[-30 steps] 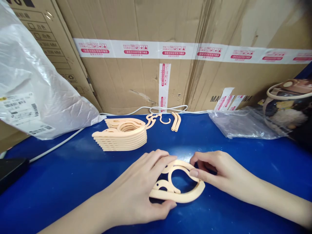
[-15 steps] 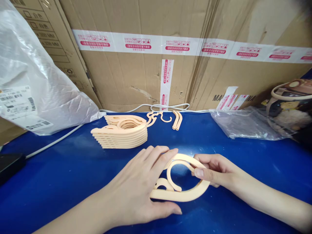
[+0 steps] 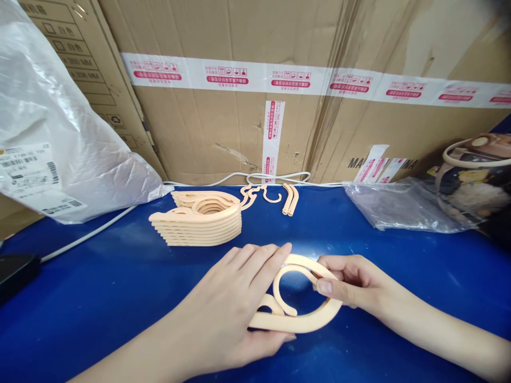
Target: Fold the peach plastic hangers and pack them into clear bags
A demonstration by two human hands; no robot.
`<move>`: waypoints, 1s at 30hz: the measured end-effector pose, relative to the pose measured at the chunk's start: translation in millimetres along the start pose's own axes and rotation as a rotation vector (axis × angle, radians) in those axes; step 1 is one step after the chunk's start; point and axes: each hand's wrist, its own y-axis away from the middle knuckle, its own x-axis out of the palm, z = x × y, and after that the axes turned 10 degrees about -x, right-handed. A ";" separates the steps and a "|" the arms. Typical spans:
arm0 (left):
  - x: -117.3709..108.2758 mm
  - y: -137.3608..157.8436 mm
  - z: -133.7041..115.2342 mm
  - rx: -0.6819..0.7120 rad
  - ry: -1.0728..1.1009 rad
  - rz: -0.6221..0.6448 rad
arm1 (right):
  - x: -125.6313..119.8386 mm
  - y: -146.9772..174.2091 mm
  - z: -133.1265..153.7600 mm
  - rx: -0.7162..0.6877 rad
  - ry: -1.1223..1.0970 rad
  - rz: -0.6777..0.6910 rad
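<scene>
A cream folding hanger (image 3: 315, 321) is held between both hands above the blue table, its hook curled inside the folded arms. My left hand (image 3: 243, 303) wraps over its left part, fingers along the far arm and thumb under the near one, hiding that end. With thumb and bent fingers, my right hand (image 3: 347, 279) pinches the rounded right end near the base of the hook. Behind the left hand lies a neat stack of folded hangers (image 3: 199, 226). Loose hook pieces (image 3: 272, 196) and a pair of curved arm pieces (image 3: 290, 200) rest right of the stack.
Large cardboard boxes (image 3: 223, 127) stand along the back of the blue table (image 3: 120, 298). A white plastic parcel bag (image 3: 80, 143) leans at left, near a dark object (image 3: 18, 274) with a white cable (image 3: 88, 234). Clear plastic bags (image 3: 403, 205) and a handled bag (image 3: 471, 181) sit at right.
My left hand has closed in on the hanger, its thumb moving up against the near arm. The right hand keeps its pinch, and the view has shifted slightly.
</scene>
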 end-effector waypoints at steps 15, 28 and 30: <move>1.4 2.5 -3.0 0.079 -0.130 -0.168 | 5.7 0.7 9.2 -0.010 0.054 -0.004; -23.2 -1.8 -6.6 -0.084 0.056 0.024 | -8.5 3.5 6.4 -0.161 0.272 -0.116; -40.5 -6.6 -1.6 -0.100 0.022 -0.040 | -16.1 2.2 8.6 -0.248 0.494 -0.140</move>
